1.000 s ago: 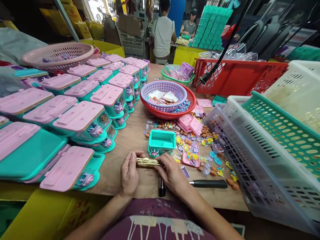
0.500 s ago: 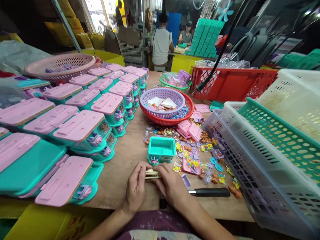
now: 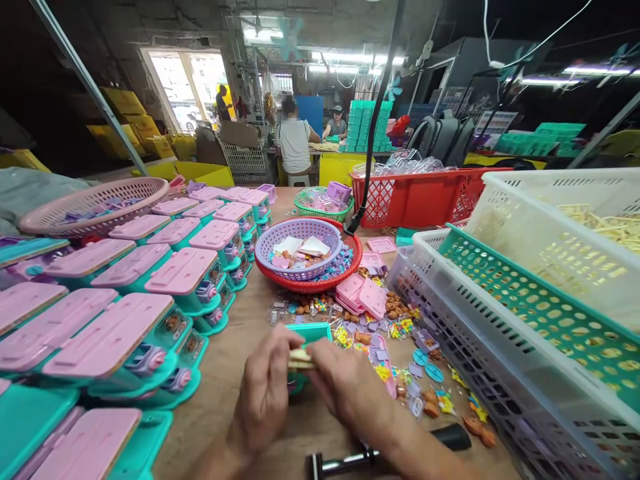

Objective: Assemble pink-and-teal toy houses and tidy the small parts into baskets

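Between my two hands is a small pale-yellow plastic piece, its exact kind unclear. My left hand pinches its left side, and my right hand grips its right side. Just behind them stands an open teal box, partly covered by my fingers. Under my right forearm lies a hammer with a metal shaft and a black handle. Loose small toy parts in yellow, brown and purple are scattered to the right, along with pink lids.
Rows of teal boxes with pink lids fill the left side. A purple basket sits in a red one ahead. Stacked crates line the right, a red crate behind. A black cable hangs down. Co-workers sit farther back.
My view has tilted up and shifted right. Both hands still hold the yellow piece, now raised in front of the teal box. The hammer shows more of its metal shaft.
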Motion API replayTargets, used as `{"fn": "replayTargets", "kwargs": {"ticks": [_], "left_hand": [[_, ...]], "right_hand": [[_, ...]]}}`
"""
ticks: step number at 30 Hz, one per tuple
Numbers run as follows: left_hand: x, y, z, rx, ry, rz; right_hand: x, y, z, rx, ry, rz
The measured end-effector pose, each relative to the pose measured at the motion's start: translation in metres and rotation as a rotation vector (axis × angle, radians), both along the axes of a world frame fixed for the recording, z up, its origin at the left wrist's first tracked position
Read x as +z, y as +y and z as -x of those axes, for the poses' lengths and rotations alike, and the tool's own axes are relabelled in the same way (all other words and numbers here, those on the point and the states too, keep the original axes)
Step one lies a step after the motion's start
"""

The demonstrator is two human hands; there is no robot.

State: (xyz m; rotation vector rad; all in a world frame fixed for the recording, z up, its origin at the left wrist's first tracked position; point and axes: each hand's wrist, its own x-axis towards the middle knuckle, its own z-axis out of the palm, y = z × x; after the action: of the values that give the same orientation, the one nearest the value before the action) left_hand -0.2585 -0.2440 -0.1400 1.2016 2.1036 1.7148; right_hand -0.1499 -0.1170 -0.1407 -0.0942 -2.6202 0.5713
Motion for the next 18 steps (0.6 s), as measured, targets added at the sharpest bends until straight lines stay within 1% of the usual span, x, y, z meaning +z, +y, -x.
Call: {"fn": "replayTargets", "kwargs": {"ticks": [2, 3, 4, 5, 6, 8, 9, 11, 14, 16, 18], "left_hand": [[0.03, 0.041, 0.036, -0.018, 0.035, -0.02], [0.042, 0.064, 0.056, -0.03, 0.051, -0.001], [0.051, 0.088, 0.077, -0.023, 0.12, 0.051], [0.057, 0.112, 0.097, -0.021, 0.223, 0.166], [0.06, 0.134, 0.115, -0.014, 0.274, 0.223], [0.058, 0.17, 0.143, -0.013, 0.357, 0.335], [0.055, 0.183, 0.152, -0.03, 0.394, 0.408], [0.044, 0.202, 0.162, -0.072, 0.464, 0.567], [0.027, 0.215, 0.163, -0.098, 0.561, 0.762], [0.019, 0.22, 0.163, -0.088, 0.625, 0.827], [0.015, 0.221, 0.165, -0.071, 0.681, 0.855]], "right_hand": [[0.018, 0.03, 0.019, -0.056, 0.078, 0.066], [0.027, 0.047, 0.03, -0.11, 0.106, 0.092], [0.034, 0.064, 0.042, -0.186, 0.141, 0.107], [0.041, 0.081, 0.053, -0.264, 0.175, 0.131], [0.046, 0.096, 0.064, -0.334, 0.207, 0.154], [0.05, 0.12, 0.082, -0.434, 0.242, 0.199], [0.05, 0.128, 0.089, -0.466, 0.245, 0.22], [0.045, 0.137, 0.098, -0.505, 0.233, 0.26], [0.034, 0.139, 0.105, -0.52, 0.207, 0.323], [0.029, 0.14, 0.107, -0.524, 0.201, 0.366], [0.027, 0.144, 0.111, -0.512, 0.214, 0.46]]}}
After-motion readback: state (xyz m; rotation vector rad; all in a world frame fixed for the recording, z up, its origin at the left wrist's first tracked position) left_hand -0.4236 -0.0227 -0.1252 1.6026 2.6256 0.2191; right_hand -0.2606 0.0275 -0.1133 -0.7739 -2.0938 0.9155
